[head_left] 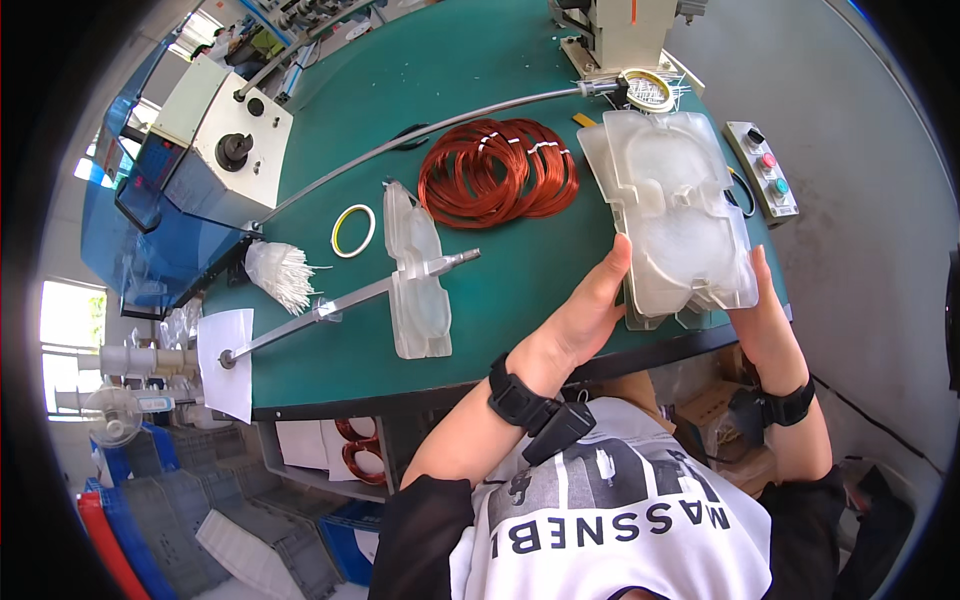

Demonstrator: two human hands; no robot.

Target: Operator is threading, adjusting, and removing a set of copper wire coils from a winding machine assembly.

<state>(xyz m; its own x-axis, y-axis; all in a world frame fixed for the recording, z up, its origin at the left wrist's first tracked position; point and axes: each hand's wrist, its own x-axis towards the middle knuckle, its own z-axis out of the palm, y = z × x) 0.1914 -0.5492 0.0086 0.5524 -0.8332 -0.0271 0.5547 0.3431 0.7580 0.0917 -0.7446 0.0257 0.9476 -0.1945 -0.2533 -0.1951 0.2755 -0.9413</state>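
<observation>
Both my hands hold a stack of clear plastic moulded trays [680,215] at the right end of the green table [400,330]. My left hand [585,310] grips the stack's left edge with the thumb up along its side. On the stack's right lower edge rests my right hand [765,315], mostly hidden behind the trays. Further clear trays lie under the held ones. To the left of the stack lie several copper wire coils [500,170].
Another clear tray [418,275] lies mid-table with a metal rod [340,305] across it. A yellow tape ring [353,230], a bundle of white ties [280,272], a white paper sheet [226,365], a grey control box [222,140], a button box [765,170] and a machine [630,40] surround them.
</observation>
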